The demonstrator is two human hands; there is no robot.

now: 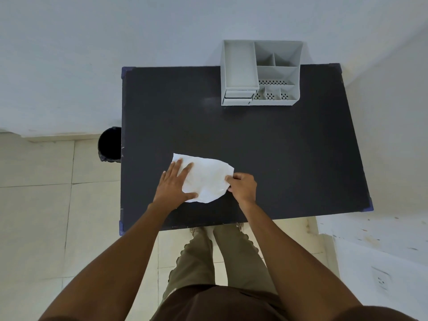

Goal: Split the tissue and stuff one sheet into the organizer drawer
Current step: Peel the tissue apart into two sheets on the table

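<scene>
While a bin (110,144) stands on the floor just left of the table (278,158), the left hand (172,185) presses flat, fingers spread, on the tissue (206,179) near the front edge. At its right edge the right hand (242,186) pinches the tissue. Far back sits the organizer (260,74), its drawers (237,97) closed.
</scene>
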